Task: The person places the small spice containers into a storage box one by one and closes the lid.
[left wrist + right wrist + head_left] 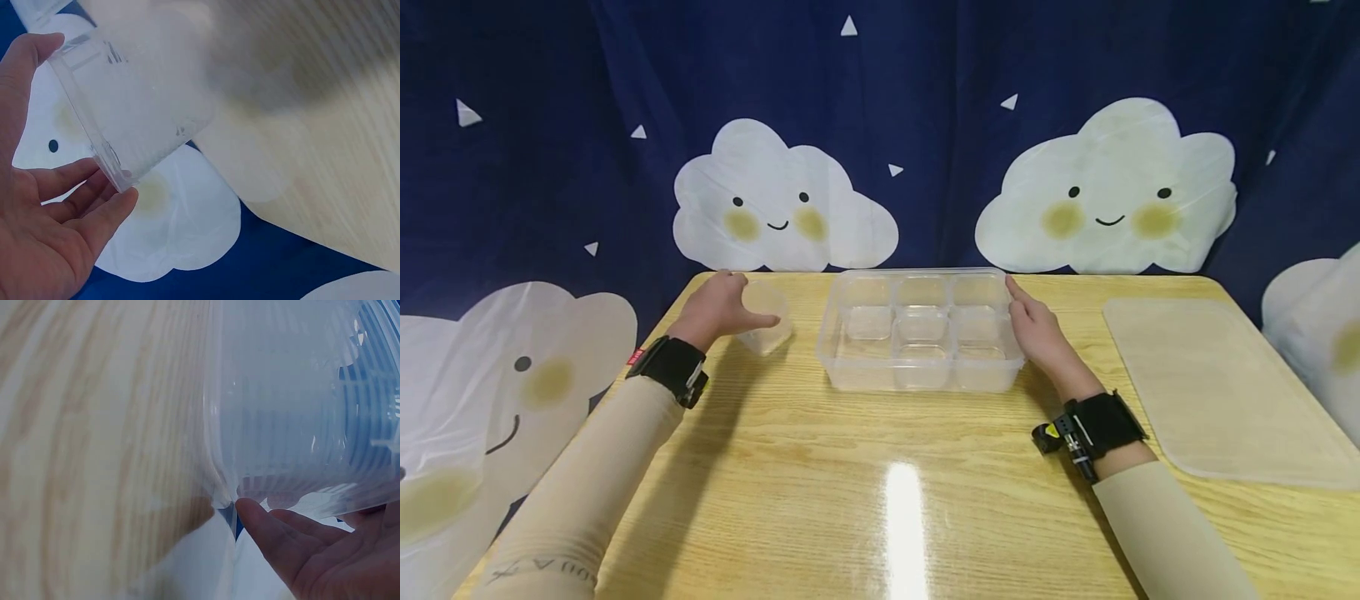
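A small clear plastic box (pixel 765 333) is at the far left of the table, held by my left hand (pixel 718 307). In the left wrist view the thumb and fingers of my left hand (pixel 56 212) span the rim of this box (pixel 137 100), pinching it at opposite sides. A larger clear plastic bin (pixel 865 375) stands at the table's back middle, with several small clear boxes (pixel 922 340) in it. At its right wall rests my right hand (pixel 1037 333). Seen from the right wrist, fairly straight fingers of that hand (pixel 312 544) touch the bin (pixel 281 412) near its corner.
A flat translucent sheet, perhaps a lid (pixel 1217 392), lies on the right side of the wooden table (pixel 820 492). Behind the table's back edge hangs a dark blue curtain (pixel 925 75) with white clouds. Bare tabletop spreads in front of the bin.
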Tool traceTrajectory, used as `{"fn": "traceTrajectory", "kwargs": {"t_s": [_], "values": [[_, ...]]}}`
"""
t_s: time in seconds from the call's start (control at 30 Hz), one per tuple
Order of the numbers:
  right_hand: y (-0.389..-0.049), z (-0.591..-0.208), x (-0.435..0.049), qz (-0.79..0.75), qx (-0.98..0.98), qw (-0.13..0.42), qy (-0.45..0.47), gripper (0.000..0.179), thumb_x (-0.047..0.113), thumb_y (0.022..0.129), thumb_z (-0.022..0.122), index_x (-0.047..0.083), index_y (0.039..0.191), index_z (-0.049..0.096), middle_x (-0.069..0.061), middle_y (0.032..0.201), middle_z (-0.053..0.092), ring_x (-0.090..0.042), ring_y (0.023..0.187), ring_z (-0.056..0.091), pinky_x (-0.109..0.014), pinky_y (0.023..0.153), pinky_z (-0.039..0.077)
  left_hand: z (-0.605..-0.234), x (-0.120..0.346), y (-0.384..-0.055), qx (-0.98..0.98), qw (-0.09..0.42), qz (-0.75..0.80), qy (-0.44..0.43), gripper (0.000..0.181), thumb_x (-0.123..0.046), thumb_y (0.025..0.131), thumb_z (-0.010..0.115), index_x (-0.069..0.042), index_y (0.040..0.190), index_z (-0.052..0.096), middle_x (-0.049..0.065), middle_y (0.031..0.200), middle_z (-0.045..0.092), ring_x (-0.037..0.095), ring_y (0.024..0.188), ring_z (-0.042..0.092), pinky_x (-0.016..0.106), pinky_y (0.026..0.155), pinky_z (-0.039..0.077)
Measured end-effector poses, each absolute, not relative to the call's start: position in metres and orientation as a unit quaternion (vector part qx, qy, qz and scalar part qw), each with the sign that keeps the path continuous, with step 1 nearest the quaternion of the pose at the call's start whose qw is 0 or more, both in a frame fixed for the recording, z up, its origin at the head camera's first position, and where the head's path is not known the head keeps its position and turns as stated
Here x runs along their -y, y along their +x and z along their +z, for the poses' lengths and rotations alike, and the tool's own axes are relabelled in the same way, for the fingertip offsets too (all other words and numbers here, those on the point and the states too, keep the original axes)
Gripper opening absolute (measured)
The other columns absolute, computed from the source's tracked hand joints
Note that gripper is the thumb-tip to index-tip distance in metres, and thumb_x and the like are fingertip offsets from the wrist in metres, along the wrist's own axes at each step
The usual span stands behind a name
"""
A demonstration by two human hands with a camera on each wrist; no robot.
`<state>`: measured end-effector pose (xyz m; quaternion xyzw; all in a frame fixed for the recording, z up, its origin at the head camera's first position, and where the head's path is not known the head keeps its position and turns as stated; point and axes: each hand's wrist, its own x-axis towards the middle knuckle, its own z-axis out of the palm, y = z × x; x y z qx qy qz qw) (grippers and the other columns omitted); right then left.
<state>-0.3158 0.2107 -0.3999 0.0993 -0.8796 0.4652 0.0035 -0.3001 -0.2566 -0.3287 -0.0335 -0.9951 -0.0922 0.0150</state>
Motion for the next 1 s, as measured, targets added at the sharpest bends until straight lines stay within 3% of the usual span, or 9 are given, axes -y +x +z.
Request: {"fn": "traceTrajectory", "kwargs": {"t_s": [0.17, 0.77, 1.0], "values": [[-0.317, -0.397, -0.211, 0.462, 0.881, 0.005, 0.100, 0.056, 0.030, 0.110, 0.018, 0.012, 0.163, 0.016, -0.012, 0.167, 0.016, -0.034, 0.153, 0.015, -0.053, 0.123, 0.016, -0.318, 0.249, -0.302, 0.993, 0.044, -0.095, -0.056, 0.083, -0.048, 0.079, 0.081, 0.013, 0.129, 0.056, 0.029, 0.120, 0.052, 0.039, 0.103, 0.054, 0.053, 0.087, 0.049], [-0.313, -0.396, -0.209, 0.458, 0.883, 0.004, 0.102, 0.055, 0.028, 0.110, 0.018, 0.012, 0.163, 0.016, -0.013, 0.167, 0.014, -0.035, 0.153, 0.015, -0.055, 0.122, 0.017, -0.264, 0.195, -0.305, 0.976, 0.092, -0.107, -0.163, 0.094, -0.043, 0.075, 0.084, 0.008, 0.145, 0.048, 0.025, 0.135, 0.050, 0.037, 0.119, 0.053, 0.051, 0.101, 0.048], [-0.314, -0.396, -0.209, 0.456, 0.884, 0.006, 0.104, 0.056, 0.027, 0.109, 0.018, 0.012, 0.162, 0.017, -0.013, 0.167, 0.016, -0.035, 0.153, 0.016, -0.055, 0.122, 0.017, -0.255, 0.165, -0.299, 0.967, 0.067, -0.108, -0.222, 0.095, -0.042, 0.076, 0.085, 0.007, 0.147, 0.046, 0.021, 0.135, 0.049, 0.034, 0.119, 0.052, 0.045, 0.101, 0.049]]}}
